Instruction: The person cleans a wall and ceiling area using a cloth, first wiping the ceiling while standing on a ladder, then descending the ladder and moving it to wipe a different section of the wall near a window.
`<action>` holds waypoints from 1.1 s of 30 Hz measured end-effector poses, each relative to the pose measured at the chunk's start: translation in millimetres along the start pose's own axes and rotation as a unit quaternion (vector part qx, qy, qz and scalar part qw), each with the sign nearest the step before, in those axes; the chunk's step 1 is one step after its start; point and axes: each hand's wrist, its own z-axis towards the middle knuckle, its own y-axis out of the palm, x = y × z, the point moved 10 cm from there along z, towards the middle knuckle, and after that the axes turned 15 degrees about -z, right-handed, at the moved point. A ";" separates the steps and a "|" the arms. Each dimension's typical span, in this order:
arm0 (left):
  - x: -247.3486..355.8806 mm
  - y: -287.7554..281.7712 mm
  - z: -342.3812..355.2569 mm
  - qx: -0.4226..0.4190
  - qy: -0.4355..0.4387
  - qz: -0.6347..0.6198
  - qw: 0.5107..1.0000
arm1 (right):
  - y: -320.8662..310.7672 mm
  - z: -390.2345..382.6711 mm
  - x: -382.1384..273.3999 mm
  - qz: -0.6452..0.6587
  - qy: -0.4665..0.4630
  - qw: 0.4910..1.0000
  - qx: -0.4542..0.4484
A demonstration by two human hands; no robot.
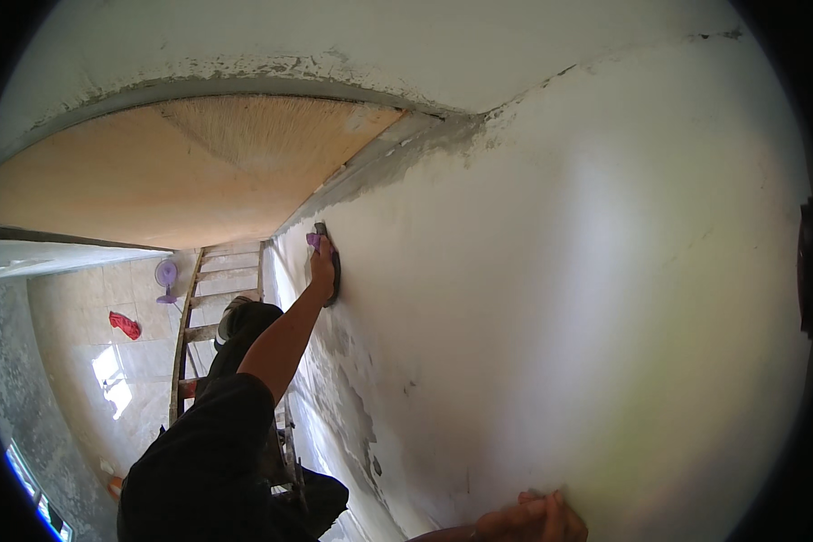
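My left hand [321, 270] is wrapped round a flat, dark hand float [336, 278] with a purple part at its upper end. The float lies edge-on along the white plastered wall [506, 298], close below a rough grey patch near the wooden panel. My left arm reaches up to it from a dark sleeve. At the lower edge, my right hand [537, 518] is against or very near the same wall. Its fingers are bent and drawn together; whatever they may hold is hidden. Only part of that forearm shows.
Below me stands a wooden ladder [229, 273], with a shoe [230, 318] near its rungs. A tan wooden panel [217, 167] spans the upper left. On the tiled floor are a purple fan [165, 275] and a red cloth [126, 325]. A crack runs along the upper wall corner.
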 end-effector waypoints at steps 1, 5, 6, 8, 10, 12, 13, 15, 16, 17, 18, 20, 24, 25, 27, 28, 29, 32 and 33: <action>-8.9 -7.2 1.5 0.002 0.002 0.001 1.000 | 0.8 0.7 1.1 -0.011 0.004 1.000 -0.009; -40.5 -34.2 -54.7 0.006 0.026 -0.007 1.000 | -0.4 -8.6 2.9 -0.004 -0.011 1.000 -0.022; -54.7 -35.5 -86.5 -0.013 -0.001 -0.035 0.999 | -1.2 -9.2 6.6 -0.003 0.001 1.000 -0.017; -83.3 -55.4 -132.8 -0.012 -0.072 -0.096 0.993 | -3.5 -6.1 5.2 0.004 0.010 1.000 -0.011; -94.8 -63.3 -183.0 0.028 -0.156 -0.092 0.983 | 0.1 -3.6 5.2 -0.001 0.033 0.999 -0.024; -78.8 -59.5 -217.0 0.024 -0.034 -0.028 0.999 | -1.2 1.7 0.2 0.004 0.029 0.999 -0.017; -60.8 -26.0 -255.3 -0.016 -0.082 -0.035 0.996 | -0.4 -1.5 3.3 0.002 0.033 0.999 -0.021; -5.2 22.7 -320.9 -0.023 -0.123 0.152 0.980 | -1.3 -5.7 8.0 0.003 0.034 0.999 -0.018; -1.8 37.3 -339.1 -0.031 -0.106 0.103 0.988 | -3.2 -4.5 5.9 0.009 0.028 1.000 -0.007; 34.5 77.9 -356.4 -0.087 -0.013 0.088 0.992 | -3.4 -3.4 5.4 0.009 0.029 1.000 -0.007; 51.2 97.0 -363.3 -0.127 0.076 0.163 0.975 | -3.1 -0.4 3.7 0.016 0.028 0.999 -0.013; 87.3 136.9 -377.5 -0.214 0.227 0.228 0.922 | -3.5 -0.2 4.2 0.015 0.026 0.999 -0.019; 139.7 194.0 -350.9 -0.333 0.364 0.206 0.845 | -1.5 -2.4 6.2 0.014 0.024 0.999 -0.021; 141.7 195.7 -335.4 -0.324 0.361 0.183 0.855 | -2.4 -2.5 5.2 0.008 0.027 0.999 -0.025; 146.4 190.5 -286.0 -0.243 0.270 0.141 0.921 | 0.5 -3.7 4.3 0.017 0.032 0.999 -0.025; 154.8 191.2 -264.6 -0.207 0.251 0.096 0.941 | 0.6 -3.7 4.7 0.017 0.034 0.999 -0.020; 149.5 183.3 -237.4 -0.171 0.214 0.105 0.956 | -0.5 -3.4 5.5 0.013 0.032 0.999 -0.020; 142.8 153.3 -159.9 -0.078 0.188 0.103 0.974 | 2.8 -1.8 5.1 0.023 0.035 0.999 -0.005; 143.4 144.1 -138.2 -0.072 0.227 0.038 0.970 | 1.8 -0.8 4.3 0.025 0.027 0.999 0.011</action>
